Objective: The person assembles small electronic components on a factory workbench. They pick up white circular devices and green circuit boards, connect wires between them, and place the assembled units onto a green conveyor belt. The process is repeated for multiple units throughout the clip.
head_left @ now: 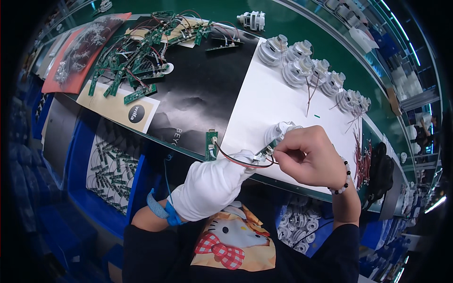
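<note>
My left hand, in a white glove, is closed on a small green circuit board that sticks out past its fingertips. A longer green circuit board is upright beside the glove at the table's front edge. Red and black wires arc from that longer board across the glove to my right fingertips. My bare right hand pinches at the wire end; the exact contact is hidden behind the fingers. Just beyond the two hands, a round white plastic housing stands on the white sheet, partly covered by my right hand.
A tangled pile of wired circuit boards lies far left, beside a red bag. Several white housings line the far right. Loose wires and a black pouch lie right. Blue bins sit below the table.
</note>
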Demonstrator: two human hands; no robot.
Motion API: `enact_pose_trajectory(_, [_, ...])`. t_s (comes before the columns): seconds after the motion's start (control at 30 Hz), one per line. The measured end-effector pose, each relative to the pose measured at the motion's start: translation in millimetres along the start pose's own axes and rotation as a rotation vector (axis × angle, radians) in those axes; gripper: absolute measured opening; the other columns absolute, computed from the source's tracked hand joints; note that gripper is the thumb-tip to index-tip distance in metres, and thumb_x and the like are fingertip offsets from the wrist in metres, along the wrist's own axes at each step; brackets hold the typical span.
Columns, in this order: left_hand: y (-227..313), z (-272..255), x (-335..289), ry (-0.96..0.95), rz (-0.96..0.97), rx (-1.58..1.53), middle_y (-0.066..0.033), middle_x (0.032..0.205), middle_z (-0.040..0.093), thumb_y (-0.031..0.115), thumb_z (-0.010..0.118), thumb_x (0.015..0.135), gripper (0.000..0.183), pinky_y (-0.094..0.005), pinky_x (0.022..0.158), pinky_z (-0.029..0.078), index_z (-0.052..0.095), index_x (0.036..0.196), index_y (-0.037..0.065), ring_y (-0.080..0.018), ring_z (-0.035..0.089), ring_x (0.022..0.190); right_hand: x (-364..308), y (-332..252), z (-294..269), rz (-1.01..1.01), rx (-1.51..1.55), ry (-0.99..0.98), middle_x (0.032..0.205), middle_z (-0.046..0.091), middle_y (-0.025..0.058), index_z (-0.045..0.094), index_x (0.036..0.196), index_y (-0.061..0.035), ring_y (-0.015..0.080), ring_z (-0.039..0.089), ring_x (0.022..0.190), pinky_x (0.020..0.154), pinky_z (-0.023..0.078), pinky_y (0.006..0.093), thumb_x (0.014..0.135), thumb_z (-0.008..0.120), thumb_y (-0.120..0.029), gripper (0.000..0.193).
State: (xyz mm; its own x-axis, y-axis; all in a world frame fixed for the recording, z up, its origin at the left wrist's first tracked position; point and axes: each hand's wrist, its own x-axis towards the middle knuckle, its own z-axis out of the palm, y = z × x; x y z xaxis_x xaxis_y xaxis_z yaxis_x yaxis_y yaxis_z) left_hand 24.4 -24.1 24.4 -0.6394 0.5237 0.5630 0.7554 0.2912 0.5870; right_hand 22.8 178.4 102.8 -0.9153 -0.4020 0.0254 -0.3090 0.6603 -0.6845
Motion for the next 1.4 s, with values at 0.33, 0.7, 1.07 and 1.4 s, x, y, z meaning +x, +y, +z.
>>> enact_pose_trajectory(0.33, [2,-3,0,-0.029,0.02,0.04,-0.0105,0.079,0.063,0.003,0.066,0.072,0.026,-0.0301,0.049,0.046,0.06,0.097,0.002,-0.0251,0.061,0.059,0,-8,0,0.101,0.023,0.183,0.064,0.06,0.0071,0.064,0.073,-0.0004,0.0146,0.059,0.054,0.047,0.045,0.0223,0.067,0.073,-0.008,0.013])
enact_pose_trajectory(0.7, [-4,-6,2,-0.115,0.049,-0.047,-0.0106,0.081,0.063,0.003,0.064,0.072,0.024,-0.0301,0.051,0.048,0.059,0.096,0.002,-0.0241,0.061,0.061,-3,14,-2,0.0,0.332,-0.011,0.075,0.063,0.0065,0.066,0.074,0.0,0.0129,0.058,0.067,0.061,0.044,0.0235,0.069,0.073,-0.005,0.01])
enact_pose_trajectory(1.07, [-4,-7,16,-0.076,0.018,-0.126,-0.0057,0.08,0.065,0.003,0.066,0.067,0.023,-0.0295,0.052,0.048,0.061,0.09,0.006,-0.021,0.062,0.061,5,36,-23,0.151,0.813,-0.35,0.077,0.063,0.0024,0.065,0.085,0.002,0.0047,0.055,0.069,0.062,0.046,0.0187,0.081,0.065,-0.009,0.012])
enact_pose_trajectory(1.4, [0,-3,29,-0.054,-0.049,-0.248,-0.0084,0.075,0.064,0.0,0.061,0.075,0.019,-0.0284,0.053,0.049,0.06,0.094,0.003,-0.0225,0.063,0.06,4,26,-41,0.102,0.54,-0.308,0.075,0.063,0.004,0.066,0.08,0.0011,0.0065,0.057,0.066,0.059,0.048,0.0197,0.08,0.066,-0.009,0.01])
